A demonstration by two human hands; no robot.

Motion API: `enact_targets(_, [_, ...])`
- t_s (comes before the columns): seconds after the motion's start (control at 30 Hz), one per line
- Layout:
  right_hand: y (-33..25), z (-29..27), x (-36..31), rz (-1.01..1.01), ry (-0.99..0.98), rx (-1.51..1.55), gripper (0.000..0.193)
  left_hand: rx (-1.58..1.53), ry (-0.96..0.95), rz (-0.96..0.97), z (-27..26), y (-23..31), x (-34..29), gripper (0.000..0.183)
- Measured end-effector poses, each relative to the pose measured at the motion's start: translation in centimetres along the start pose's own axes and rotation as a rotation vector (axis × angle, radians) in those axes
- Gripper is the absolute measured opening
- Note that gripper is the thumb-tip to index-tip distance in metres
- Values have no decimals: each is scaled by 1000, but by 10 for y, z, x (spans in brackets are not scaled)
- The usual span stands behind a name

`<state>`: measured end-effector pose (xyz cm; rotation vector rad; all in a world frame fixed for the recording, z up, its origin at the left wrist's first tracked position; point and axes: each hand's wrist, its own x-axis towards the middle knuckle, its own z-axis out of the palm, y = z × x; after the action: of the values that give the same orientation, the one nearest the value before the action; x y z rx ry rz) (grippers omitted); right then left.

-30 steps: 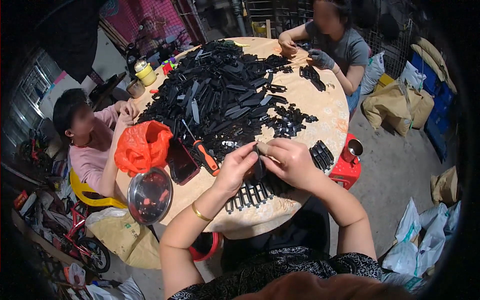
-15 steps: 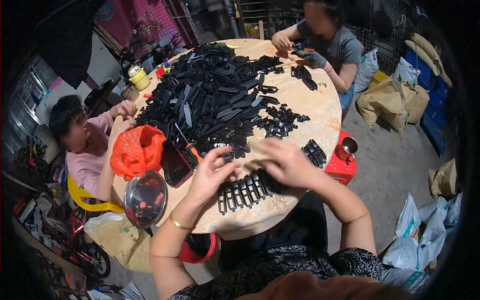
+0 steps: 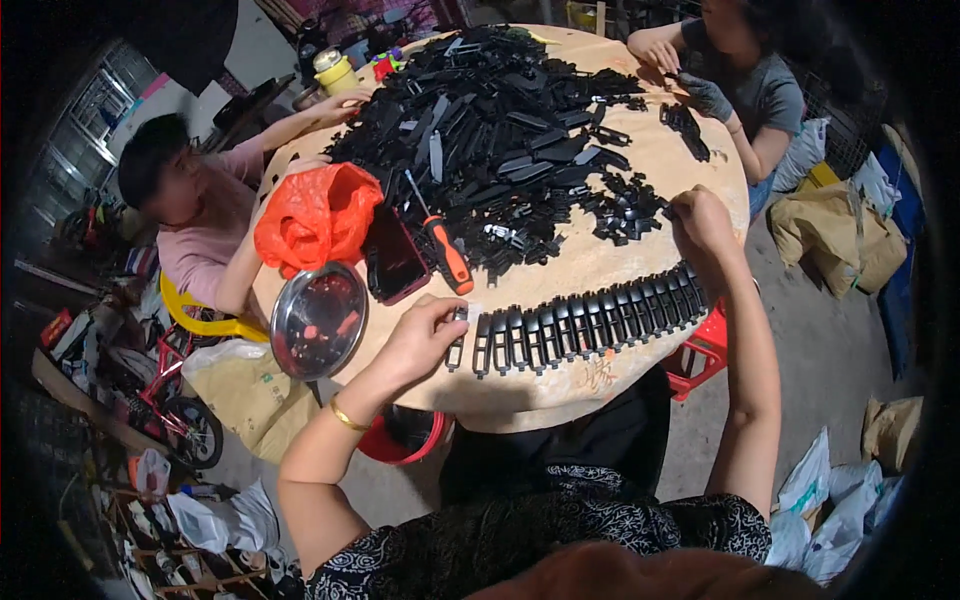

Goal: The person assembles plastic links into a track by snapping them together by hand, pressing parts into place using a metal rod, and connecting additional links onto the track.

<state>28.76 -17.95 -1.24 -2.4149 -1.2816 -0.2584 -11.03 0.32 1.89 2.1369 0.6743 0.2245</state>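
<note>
At the left end of a curved row of narrow black plastic frames (image 3: 575,328), my left hand (image 3: 420,340) pinches one similar black frame (image 3: 455,352) against the table. My right hand (image 3: 706,225) is raised at the right, beside a small heap of little black plastic parts (image 3: 628,212). Its fingertips are closed together on a small dark part, mostly hidden by the fingers. Beyond both hands a large heap of black plastic pieces (image 3: 490,120) covers the middle of the round table (image 3: 640,350).
An orange-handled screwdriver (image 3: 450,258) lies by a dark rectangular thing with a red edge (image 3: 400,262). Left of these are a red plastic bag (image 3: 315,215) and a round metal dish (image 3: 290,340). One person (image 3: 200,220) sits left; another (image 3: 765,90), gloved, far right. A red stool (image 3: 690,372) stands below.
My view has shifted, showing the whole row. My left hand has moved to a frame at the row's left end. My right hand has gone from above the row to the small-parts heap.
</note>
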Motion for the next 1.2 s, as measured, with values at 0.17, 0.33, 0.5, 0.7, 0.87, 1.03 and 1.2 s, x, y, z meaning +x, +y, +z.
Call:
enact_targets(0.17, [-3, -2, -4, -32, 8, 102, 16, -193, -65, -76, 3, 4, 1, 24])
enact_targets(0.33, [0, -6, 1, -32, -102, 112, 17, -258, -57, -115, 6, 4, 5, 24])
enact_targets(0.5, [-5, -7, 2, 22, -139, 236, 21, 400, 197, 378, -7, 39, 34, 22])
enact_targets(0.7, [-12, -4, -5, 39, 40, 478, 21, 606, 248, 557, 8, 49, 146, 24])
enact_targets(0.87, [-37, -6, -12, 145, -125, 950, 22, 740, 140, 513, 23, 47, 183, 28])
enact_targets(1.03, [-71, -26, -23, 175, -242, 1158, 18, 95, 202, 397, 14, 38, 183, 23])
enact_targets(1.2, [-103, -28, -34, 280, -416, 1474, 19, -795, -64, 107, 3, 67, 130, 32])
